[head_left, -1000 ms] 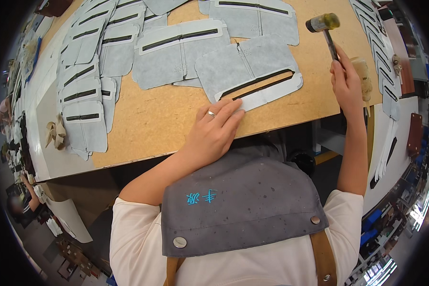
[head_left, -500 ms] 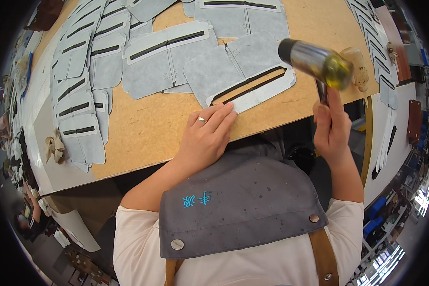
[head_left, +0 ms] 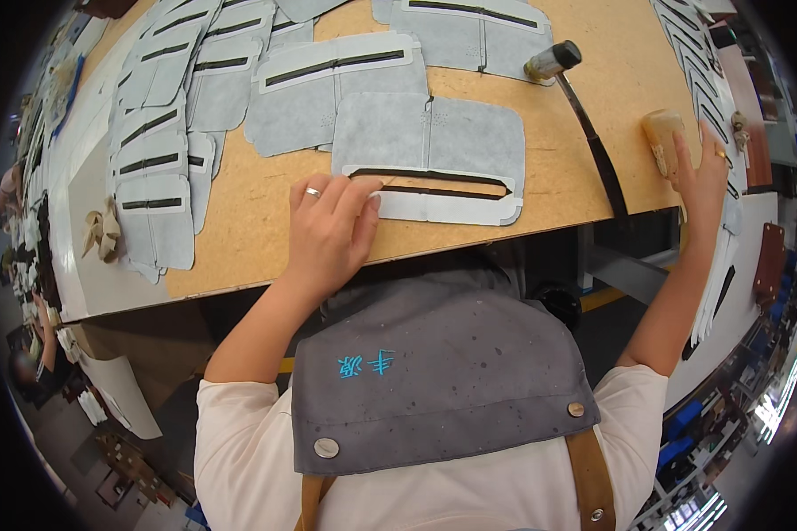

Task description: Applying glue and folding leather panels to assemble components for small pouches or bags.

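A grey panel with a long black-edged slot near its lower side lies before me on the worktable. My left hand, a ring on one finger, pinches its lower left corner by the slot's end. Toward the right, a hammer with a black handle and a cylindrical head rests on the board, out of my hands. My right hand reaches to a cloudy amber jar, its fingers apart and the thumb close against the jar's side. Whether it touches the jar I cannot tell.
Similar grey panels lie at the back, with overlapping stacks on the left. More slotted pieces line the right side. A crumpled beige cloth sits at the left. The table's front edge runs before my apron.
The hammer has left my right hand and lies on the table. That hand has moved right to the jar. My left hand has shifted left, and the slotted panel has turned straighter.
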The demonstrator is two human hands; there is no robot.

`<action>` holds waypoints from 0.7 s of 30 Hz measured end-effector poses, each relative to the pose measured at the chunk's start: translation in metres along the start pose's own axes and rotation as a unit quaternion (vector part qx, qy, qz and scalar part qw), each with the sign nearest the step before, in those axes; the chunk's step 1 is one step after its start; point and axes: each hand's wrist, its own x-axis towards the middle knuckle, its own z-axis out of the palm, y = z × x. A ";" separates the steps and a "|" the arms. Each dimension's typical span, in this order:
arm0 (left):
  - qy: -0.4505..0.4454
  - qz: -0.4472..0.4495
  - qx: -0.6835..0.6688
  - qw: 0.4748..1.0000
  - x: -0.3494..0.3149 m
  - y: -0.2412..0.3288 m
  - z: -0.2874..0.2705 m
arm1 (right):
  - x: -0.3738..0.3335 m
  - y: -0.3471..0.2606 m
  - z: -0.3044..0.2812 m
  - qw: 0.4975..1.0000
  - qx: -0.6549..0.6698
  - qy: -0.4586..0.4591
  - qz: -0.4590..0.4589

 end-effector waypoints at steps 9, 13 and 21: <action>-0.050 0.044 -0.094 0.993 0.032 0.024 0.026 | -0.006 0.029 0.038 0.785 0.391 -0.365 0.313; -0.135 0.023 -0.135 0.981 0.041 0.031 0.037 | -0.040 -0.033 -0.004 0.509 0.777 -0.114 0.353; -0.114 -0.013 -0.179 0.977 0.043 0.038 0.053 | -0.094 -0.129 -0.029 0.481 0.830 -0.071 0.273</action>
